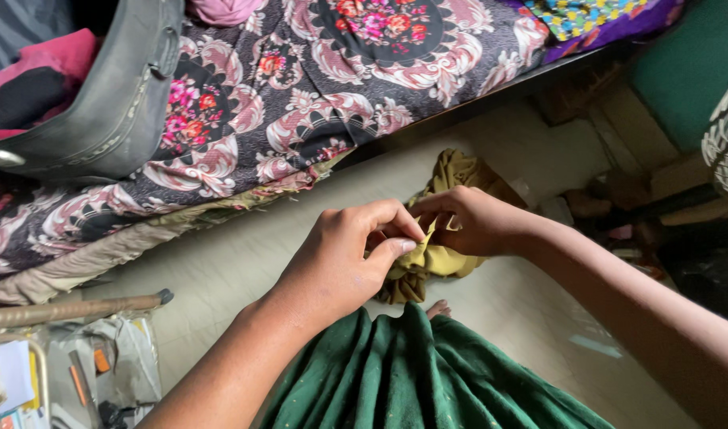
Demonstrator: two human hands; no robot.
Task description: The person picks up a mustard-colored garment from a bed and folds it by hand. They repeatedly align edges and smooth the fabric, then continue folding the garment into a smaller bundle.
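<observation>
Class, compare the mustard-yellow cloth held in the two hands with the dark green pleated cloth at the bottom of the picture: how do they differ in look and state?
1. The mustard-yellow cloth is bunched and crumpled; the dark green pleated cloth falls in long, even folds.
2. The left hand and right hand pinch the yellow cloth; neither hand grips the green cloth.
3. The yellow cloth trails down to the pale floor; the green one spreads below the wrists.

Both are plain, unpatterned fabric.

Soft even daylight, mild blur toward the edges.
</observation>
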